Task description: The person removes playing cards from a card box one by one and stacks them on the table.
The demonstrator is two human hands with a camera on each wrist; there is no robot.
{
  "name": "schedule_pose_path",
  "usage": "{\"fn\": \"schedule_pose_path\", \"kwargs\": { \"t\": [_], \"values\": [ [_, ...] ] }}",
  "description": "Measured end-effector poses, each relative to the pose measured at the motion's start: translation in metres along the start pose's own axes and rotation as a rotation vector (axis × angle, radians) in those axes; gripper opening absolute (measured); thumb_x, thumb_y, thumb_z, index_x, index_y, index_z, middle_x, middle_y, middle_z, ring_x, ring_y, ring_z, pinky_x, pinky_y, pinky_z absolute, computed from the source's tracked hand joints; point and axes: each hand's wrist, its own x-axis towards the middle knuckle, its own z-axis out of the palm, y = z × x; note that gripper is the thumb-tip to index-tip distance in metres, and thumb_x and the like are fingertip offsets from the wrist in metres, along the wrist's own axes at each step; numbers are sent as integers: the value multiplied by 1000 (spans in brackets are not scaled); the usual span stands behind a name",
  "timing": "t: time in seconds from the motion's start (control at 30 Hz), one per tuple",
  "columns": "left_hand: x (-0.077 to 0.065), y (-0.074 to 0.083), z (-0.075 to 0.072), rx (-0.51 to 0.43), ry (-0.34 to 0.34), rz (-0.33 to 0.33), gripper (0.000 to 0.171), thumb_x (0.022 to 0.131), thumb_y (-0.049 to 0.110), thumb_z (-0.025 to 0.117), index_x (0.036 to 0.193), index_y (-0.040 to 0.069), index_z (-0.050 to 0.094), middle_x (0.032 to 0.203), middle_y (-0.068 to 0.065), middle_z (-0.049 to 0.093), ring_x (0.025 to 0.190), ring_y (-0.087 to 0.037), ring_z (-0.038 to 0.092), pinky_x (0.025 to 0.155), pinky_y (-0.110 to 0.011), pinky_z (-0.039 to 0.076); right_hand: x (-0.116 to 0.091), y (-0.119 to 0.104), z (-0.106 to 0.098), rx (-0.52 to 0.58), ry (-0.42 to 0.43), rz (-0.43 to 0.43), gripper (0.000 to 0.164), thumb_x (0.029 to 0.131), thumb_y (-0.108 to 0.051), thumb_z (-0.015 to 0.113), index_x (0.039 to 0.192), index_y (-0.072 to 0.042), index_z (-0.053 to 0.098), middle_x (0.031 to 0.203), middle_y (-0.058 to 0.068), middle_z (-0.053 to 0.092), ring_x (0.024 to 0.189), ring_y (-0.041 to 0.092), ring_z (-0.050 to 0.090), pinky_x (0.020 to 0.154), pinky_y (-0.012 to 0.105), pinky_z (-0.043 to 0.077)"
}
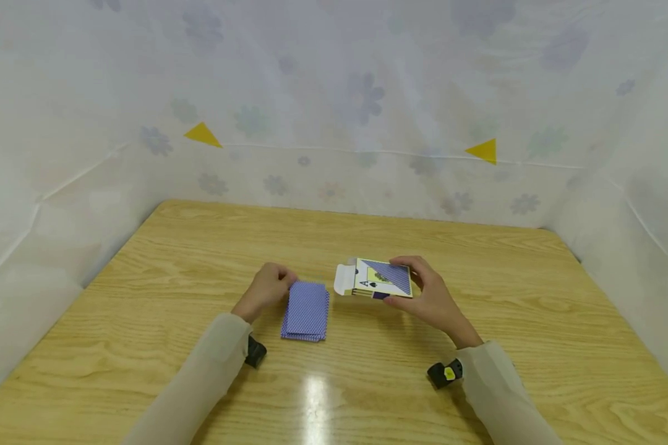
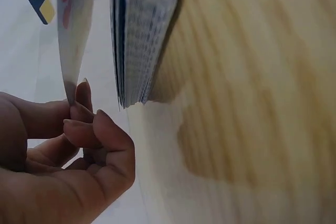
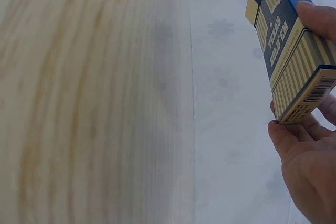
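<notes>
A deck of blue-backed playing cards (image 1: 306,311) lies on the table, edges slightly uneven. My left hand (image 1: 268,285) is at its far left corner. In the left wrist view, thumb and fingertips of the left hand (image 2: 79,150) pinch one playing card (image 2: 76,30) by its end. That card stands apart from the thick deck (image 2: 142,35). To the right, my right hand (image 1: 431,298) grips a card box (image 1: 383,278) above the table, its white end flap (image 1: 344,279) unfolded toward the deck. "Texas Hold'em" shows on the box's side (image 3: 281,32) in the right wrist view.
The wooden table (image 1: 367,383) reaches back to a pale flowered sheet (image 1: 323,93) that hangs behind and at both sides. Two yellow triangles (image 1: 203,135) are on the back sheet. A black wrist camera (image 1: 444,374) sits under the right sleeve.
</notes>
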Motion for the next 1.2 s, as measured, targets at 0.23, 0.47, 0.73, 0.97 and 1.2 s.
{"fn": "schedule_pose_path", "kwargs": {
  "t": [0.23,0.47,0.73,0.97,1.2],
  "values": [
    [0,3,1,86,6,1,25,98,10,48,98,-2,70,98,-13,66,81,-17,53,65,-24,41,0,-2,0,-3,1,11,64,76,-3,79,131,0,47,131,13,46,113,17,47,95,8,37],
    [-4,6,2,87,-38,-46,25,95,20,55,103,-2,65,94,-13,62,73,-16,53,59,-24,42,0,-3,-1,-6,3,10,64,75,-3,78,131,0,47,131,14,46,112,17,47,95,8,37],
    [-5,9,7,165,-96,-69,36,84,27,73,103,2,57,94,-10,59,80,-20,53,64,-27,42,-1,-5,-1,-9,5,10,63,76,-3,79,131,-4,48,131,14,46,112,14,47,95,7,36],
    [-5,8,8,162,-87,-53,37,79,20,78,103,1,57,89,-8,56,77,-19,51,63,-27,41,0,-4,-1,-4,6,2,63,75,-3,78,131,0,48,131,14,46,111,13,47,95,7,36],
    [-4,6,7,167,-97,-42,44,76,15,80,111,0,58,94,-10,58,81,-20,53,67,-29,44,0,-3,-2,-4,10,-3,63,75,-2,79,130,1,48,132,14,46,109,13,47,94,9,38]
  ]
}}
